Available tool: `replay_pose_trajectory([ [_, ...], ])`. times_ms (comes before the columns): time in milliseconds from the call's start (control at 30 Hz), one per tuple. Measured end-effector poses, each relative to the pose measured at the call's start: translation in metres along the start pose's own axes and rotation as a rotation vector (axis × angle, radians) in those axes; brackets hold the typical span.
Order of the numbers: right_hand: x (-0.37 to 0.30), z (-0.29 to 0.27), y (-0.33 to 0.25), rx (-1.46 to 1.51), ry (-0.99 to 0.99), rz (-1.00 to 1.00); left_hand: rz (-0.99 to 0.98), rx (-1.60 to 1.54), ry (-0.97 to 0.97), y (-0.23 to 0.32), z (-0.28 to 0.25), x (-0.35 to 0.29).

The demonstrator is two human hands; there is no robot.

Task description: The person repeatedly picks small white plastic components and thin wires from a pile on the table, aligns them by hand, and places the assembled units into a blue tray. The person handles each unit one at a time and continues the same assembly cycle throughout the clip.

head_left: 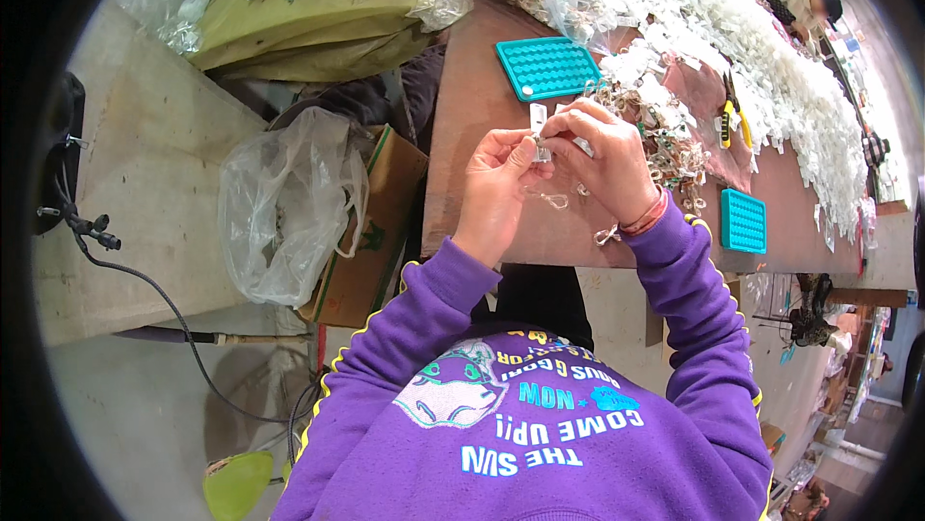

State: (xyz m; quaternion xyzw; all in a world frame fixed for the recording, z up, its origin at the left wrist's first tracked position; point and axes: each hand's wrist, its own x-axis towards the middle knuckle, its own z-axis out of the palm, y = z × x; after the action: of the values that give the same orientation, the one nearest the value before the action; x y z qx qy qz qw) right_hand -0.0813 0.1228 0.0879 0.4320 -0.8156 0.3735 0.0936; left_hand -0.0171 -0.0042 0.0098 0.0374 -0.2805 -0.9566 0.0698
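Purple sweatshirt sleeves (424, 314) nearest. Left hand (496, 174), right hand (602, 160) both pinched shut on small white plastic clip (540, 131). Large pile of white clips (752, 49) on brown table (472, 136) seemingly unprocessed; teal grid tray (547, 67) empty.

Your brown table (482, 117) carries two teal trays (547, 66) (743, 221). A long heap of white plastic pieces (771, 68) lies on it too.

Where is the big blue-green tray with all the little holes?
In the head view, the teal tray lies on the brown table, just above both hands, left of the white parts pile.
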Motion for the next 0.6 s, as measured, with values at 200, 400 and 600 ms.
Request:
replay_pose_trajectory([
  [200,0.003,-0.004,0.001,0.091,-0.1,0.12,-0.022,0.018,-0.001,0.001,-0.002,-0.001],
  [400,-0.015,0.016,-0.002,-0.141,0.146,-0.123,-0.017,-0.104,0.002,0.001,-0.006,-0.001],
  [600,-0.009,0.005,0.003,0.222,0.117,0.277,-0.09,-0.141,-0.048,0.003,-0.005,-0.001],
])
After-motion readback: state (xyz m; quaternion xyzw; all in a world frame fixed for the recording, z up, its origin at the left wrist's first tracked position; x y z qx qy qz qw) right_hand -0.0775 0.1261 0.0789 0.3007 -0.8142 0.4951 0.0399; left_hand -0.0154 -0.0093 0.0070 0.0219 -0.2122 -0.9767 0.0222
